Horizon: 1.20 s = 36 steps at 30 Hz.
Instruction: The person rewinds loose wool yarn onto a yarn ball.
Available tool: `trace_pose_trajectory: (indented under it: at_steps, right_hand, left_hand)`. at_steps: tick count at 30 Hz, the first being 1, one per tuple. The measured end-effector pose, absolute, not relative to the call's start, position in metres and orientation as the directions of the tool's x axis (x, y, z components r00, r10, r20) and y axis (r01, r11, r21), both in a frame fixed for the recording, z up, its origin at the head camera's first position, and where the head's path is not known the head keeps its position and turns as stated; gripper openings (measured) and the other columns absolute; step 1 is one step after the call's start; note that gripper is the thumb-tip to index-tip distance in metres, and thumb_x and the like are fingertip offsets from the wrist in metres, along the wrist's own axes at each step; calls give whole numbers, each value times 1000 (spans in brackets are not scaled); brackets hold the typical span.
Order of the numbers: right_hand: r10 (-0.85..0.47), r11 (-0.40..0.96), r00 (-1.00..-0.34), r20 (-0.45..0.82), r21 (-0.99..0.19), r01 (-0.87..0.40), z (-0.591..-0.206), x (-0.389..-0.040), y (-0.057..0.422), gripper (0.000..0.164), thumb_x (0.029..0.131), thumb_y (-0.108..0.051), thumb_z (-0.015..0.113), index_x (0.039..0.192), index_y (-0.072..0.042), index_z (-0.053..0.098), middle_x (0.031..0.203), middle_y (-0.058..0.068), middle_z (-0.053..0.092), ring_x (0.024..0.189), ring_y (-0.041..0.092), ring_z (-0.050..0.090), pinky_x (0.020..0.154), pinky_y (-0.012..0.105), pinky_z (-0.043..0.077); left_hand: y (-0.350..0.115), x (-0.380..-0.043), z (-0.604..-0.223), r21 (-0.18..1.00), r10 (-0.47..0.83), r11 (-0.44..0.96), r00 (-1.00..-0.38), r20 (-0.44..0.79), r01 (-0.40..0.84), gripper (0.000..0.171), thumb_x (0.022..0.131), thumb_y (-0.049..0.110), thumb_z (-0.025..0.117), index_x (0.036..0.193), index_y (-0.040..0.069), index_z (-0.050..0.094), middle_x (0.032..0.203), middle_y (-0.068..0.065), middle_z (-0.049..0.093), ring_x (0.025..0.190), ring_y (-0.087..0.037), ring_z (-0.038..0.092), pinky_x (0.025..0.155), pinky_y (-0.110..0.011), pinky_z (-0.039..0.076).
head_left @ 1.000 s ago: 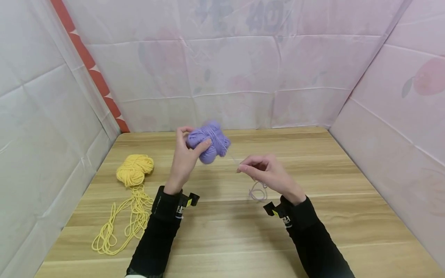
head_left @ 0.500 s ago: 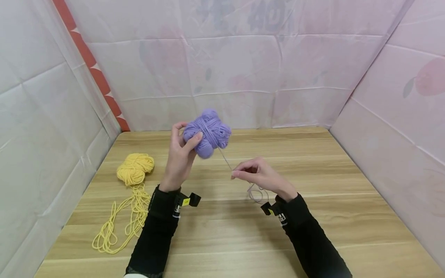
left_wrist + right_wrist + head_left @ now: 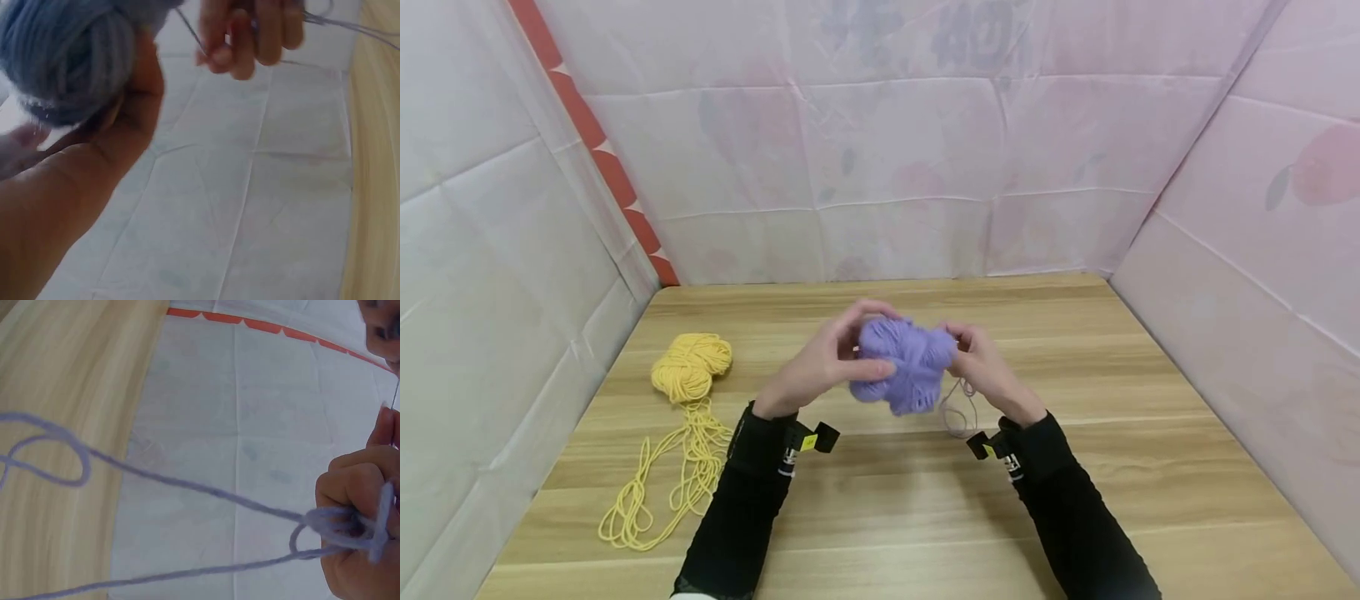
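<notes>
A ball of purple yarn (image 3: 910, 358) is held up over the middle of the table by my left hand (image 3: 816, 367), its thumb across the near side and fingers behind. In the left wrist view the yarn ball (image 3: 69, 56) fills the upper left, and a taut strand (image 3: 189, 28) runs from it to the other hand's fingertips. My right hand (image 3: 994, 379), close at the ball's right side, pinches that strand. Loose purple loops (image 3: 957, 412) hang below it. The right wrist view shows more yarn (image 3: 206, 487) trailing from the curled right fingers (image 3: 356, 481).
To the left on the wooden table (image 3: 880, 517) lies a ball of yellow yarn (image 3: 691, 367), with a loose tangle of yellow yarn (image 3: 696, 467) in front of it. Pale patterned sheets (image 3: 895, 150) hang at the back and both sides.
My left hand has brought the purple yarn ball right and down, turning it, so it now sits beside my right hand. The strand span between them has shortened.
</notes>
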State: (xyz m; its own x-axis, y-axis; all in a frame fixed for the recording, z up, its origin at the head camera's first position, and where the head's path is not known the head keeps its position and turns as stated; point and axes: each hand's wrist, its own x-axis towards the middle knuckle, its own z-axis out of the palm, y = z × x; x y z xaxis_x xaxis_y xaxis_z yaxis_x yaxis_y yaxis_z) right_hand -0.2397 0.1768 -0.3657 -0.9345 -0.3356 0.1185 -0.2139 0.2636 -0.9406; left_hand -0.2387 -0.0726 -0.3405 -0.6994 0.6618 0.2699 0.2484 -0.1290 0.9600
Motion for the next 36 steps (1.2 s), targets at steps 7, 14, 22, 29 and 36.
trace_pose_trajectory:
  at_steps: [7,14,22,29,36]
  right_hand:
    - [-298,240,-942,155,-943,-231,-356,-234,176,18,98,-24,56,93,-7,60,63,-7,42,54,5,37,49,22,31]
    - [-325,207,-911,254,-921,-331,-346,-222,177,18,100,-24,54,99,-7,61,61,-3,36,52,14,31,49,31,27]
    - [-434,326,-886,166,-887,-326,-337,-227,204,21,101,-23,51,97,-8,65,58,-4,41,47,11,34,39,30,28]
    - [-312,541,-949,-37,-828,-146,-356,-251,278,35,102,-31,47,101,-1,63,65,4,50,48,14,42,43,31,37]
    - [200,772,-956,-213,-567,288,-383,-243,354,36,99,-16,37,99,11,60,72,7,61,66,17,60,66,37,52]
  left_hand:
    - [-69,-240,-348,901,707,118,-673,218,416,51,83,13,74,128,22,51,124,-7,56,109,-25,59,85,-37,57]
    - [-71,-248,-354,858,467,286,-843,265,428,54,81,15,75,128,14,49,120,-15,59,106,-30,61,77,-36,58]
    - [-96,-256,-343,962,-68,16,-960,273,273,57,84,14,73,129,9,38,121,-13,55,108,-26,59,90,-41,55]
    - [-126,-258,-338,851,-388,-234,-848,361,470,43,87,7,69,117,13,38,116,-9,47,105,-23,56,89,-33,52]
    - [-136,-259,-337,798,-422,-274,-812,402,537,42,88,10,68,115,15,37,117,-10,43,106,-25,56,88,-32,52]
